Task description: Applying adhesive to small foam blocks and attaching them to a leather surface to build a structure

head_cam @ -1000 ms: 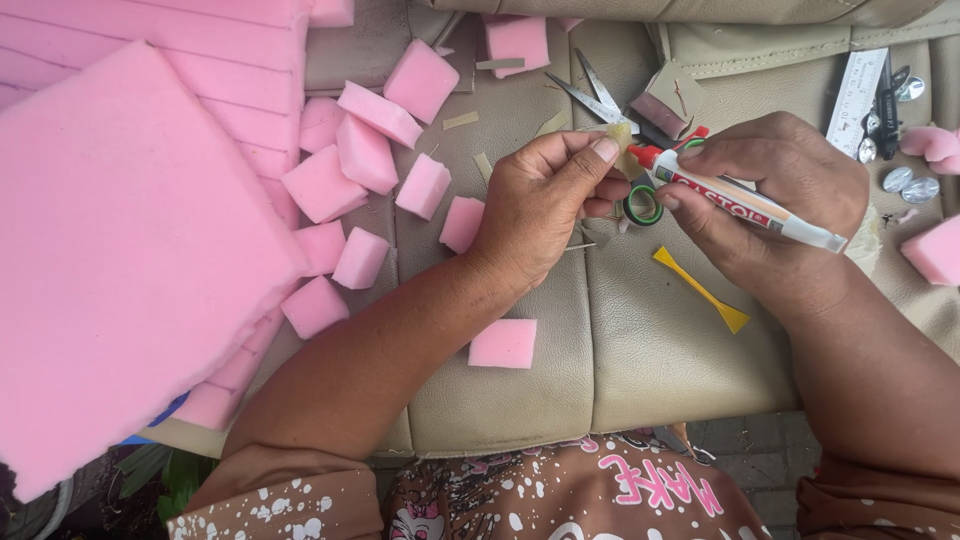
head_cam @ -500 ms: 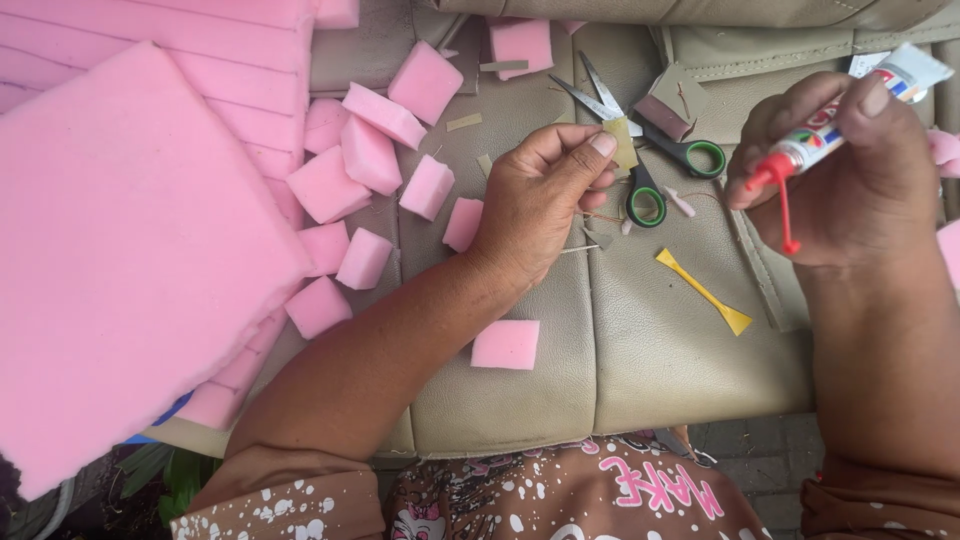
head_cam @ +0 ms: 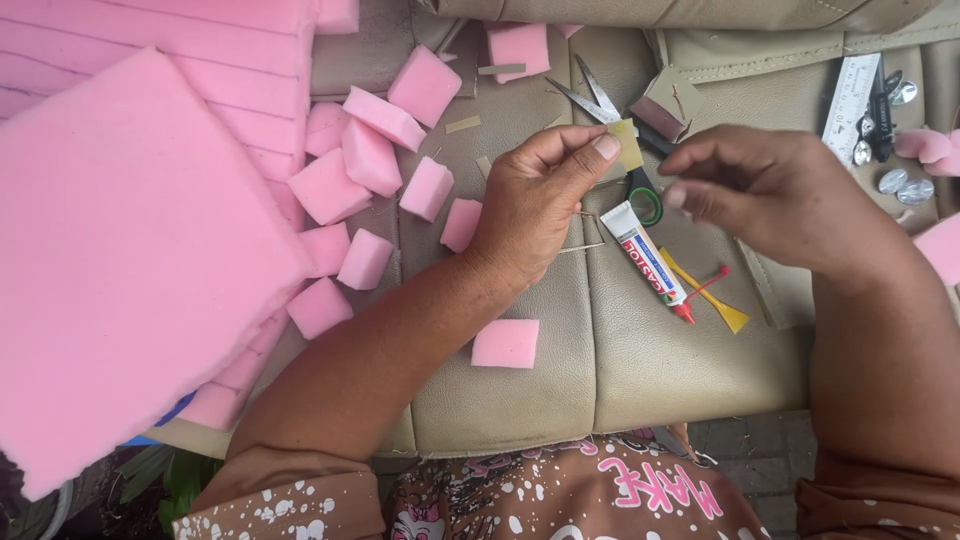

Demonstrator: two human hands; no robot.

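My left hand [head_cam: 540,205] pinches a small yellowish-tan square piece [head_cam: 627,146] between thumb and forefinger, holding it up over the beige cushion [head_cam: 520,400]. My right hand [head_cam: 775,195] hovers just to the right of that piece, fingers loosely curled and holding nothing that I can see. A white glue tube with a red tip [head_cam: 652,261] lies on the cushion below both hands, beside a red cap pin [head_cam: 708,285] and a yellow spatula [head_cam: 715,300]. Green-handled scissors [head_cam: 620,130] lie behind the piece.
Large pink foam slabs [head_cam: 130,250] fill the left side. Several small pink foam blocks [head_cam: 372,160] are scattered beside them, and one [head_cam: 505,343] lies near the front. A ruler [head_cam: 850,95], a dark tool and silver discs [head_cam: 902,185] sit at the far right.
My right hand has put the glue tube down on the cushion and moved left toward the small piece. The left hand stays in place with the piece.
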